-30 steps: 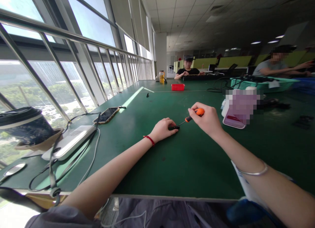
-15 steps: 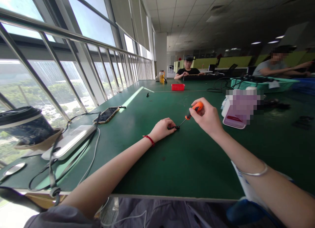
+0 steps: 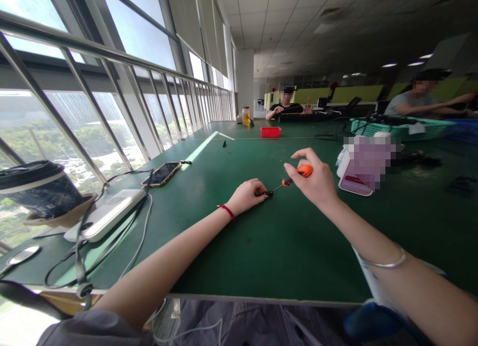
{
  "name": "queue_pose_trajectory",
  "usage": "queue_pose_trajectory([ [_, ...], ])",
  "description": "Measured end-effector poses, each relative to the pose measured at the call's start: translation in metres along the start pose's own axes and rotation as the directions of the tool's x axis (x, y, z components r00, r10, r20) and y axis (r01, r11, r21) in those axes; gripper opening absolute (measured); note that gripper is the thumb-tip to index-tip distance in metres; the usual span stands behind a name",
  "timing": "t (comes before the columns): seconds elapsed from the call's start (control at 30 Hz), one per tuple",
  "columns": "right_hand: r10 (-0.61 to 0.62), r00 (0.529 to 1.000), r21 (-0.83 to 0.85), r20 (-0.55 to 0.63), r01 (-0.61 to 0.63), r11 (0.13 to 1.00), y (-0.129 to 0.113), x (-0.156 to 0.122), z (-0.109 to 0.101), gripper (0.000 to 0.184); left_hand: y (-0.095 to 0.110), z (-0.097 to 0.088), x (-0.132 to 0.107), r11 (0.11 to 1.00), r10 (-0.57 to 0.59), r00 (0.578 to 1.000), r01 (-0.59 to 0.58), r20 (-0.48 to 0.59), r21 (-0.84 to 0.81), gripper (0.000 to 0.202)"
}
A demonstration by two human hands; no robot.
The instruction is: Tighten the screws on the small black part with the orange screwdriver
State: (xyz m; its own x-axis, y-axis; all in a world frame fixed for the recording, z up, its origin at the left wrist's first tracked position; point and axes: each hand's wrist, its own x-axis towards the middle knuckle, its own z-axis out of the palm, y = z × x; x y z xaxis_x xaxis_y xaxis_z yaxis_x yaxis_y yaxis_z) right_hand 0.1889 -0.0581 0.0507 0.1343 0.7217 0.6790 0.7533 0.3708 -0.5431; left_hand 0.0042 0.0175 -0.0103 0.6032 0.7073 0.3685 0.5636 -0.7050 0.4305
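Note:
My left hand point(image 3: 249, 194) lies on the green table point(image 3: 239, 256), its fingers closed on a small black part point(image 3: 266, 193) pressed to the surface. An orange and black screwdriver point(image 3: 306, 171) slants down to the left, its tip at the right end of that part. My right hand point(image 3: 314, 180) is around the screwdriver's handle. Its thumb and index finger are spread, while the other fingers are mostly hidden behind the handle and palm. Another small black piece point(image 3: 224, 144) lies farther off on the table.
To the left are a phone point(image 3: 164, 173), a white power bank point(image 3: 106, 216) with cables and a lidded cup point(image 3: 37, 189). A red tray point(image 3: 270, 132) stands ahead. At right are a purple case point(image 3: 358, 172) and a green basket point(image 3: 429, 131). Two people sit beyond.
The screwdriver's handle has dropped lower and the tool lies flatter. My right thumb and index finger have spread away from the handle. My left hand and the black part stay in place.

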Motion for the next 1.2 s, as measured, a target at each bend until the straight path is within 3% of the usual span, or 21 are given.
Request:
queue_pose_trajectory([
  [0.17,-0.007,1.0,0.043,-0.006,0.007,0.999,0.0028,0.0002,0.0013,0.021,-0.0009,0.0007,0.0001,1.0,-0.002,1.0,0.002,-0.01,0.017,0.011],
  [0.33,-0.033,0.999,0.086,0.019,0.032,0.996,0.0055,0.0001,0.0045,0.034,-0.0025,0.0008,0.0001,0.998,-0.022,0.998,0.025,-0.052,0.058,0.008],
  [0.47,0.018,0.997,0.02,0.071,-0.019,1.0,0.003,-0.0013,0.0052,0.03,-0.0034,0.0002,0.0002,0.997,-0.018,0.998,0.023,-0.062,0.077,0.008],
  [0.63,-0.03,0.995,0.088,0.1,0.022,0.996,0.0006,-0.0036,0.006,0.024,-0.002,-0.0009,-0.0001,0.997,-0.023,0.998,0.027,-0.059,0.073,0.008],
  [0.8,-0.041,0.998,0.041,0.051,0.039,0.998,0.0017,-0.0038,0.0061,0.038,-0.0012,-0.0015,-0.0007,0.997,-0.029,0.998,0.033,-0.059,0.072,0.008],
  [1.0,-0.003,0.99,0.052,0.144,-0.004,0.999,-0.002,-0.0051,0.0058,0.024,-0.0034,-0.0004,-0.0008,0.996,-0.02,0.998,0.025,-0.054,0.089,0.009],
  [1.1,-0.017,0.994,0.074,0.106,0.01,0.997,-0.0011,-0.0059,0.0077,0.024,-0.0041,0.0,-0.0006,0.995,-0.02,0.998,0.025,-0.056,0.093,0.009],
  [1.2,-0.046,0.998,0.074,0.052,0.042,0.996,0.0018,-0.0056,0.0093,0.037,-0.0033,-0.0005,-0.0007,0.995,-0.027,0.998,0.032,-0.053,0.09,0.009],
])
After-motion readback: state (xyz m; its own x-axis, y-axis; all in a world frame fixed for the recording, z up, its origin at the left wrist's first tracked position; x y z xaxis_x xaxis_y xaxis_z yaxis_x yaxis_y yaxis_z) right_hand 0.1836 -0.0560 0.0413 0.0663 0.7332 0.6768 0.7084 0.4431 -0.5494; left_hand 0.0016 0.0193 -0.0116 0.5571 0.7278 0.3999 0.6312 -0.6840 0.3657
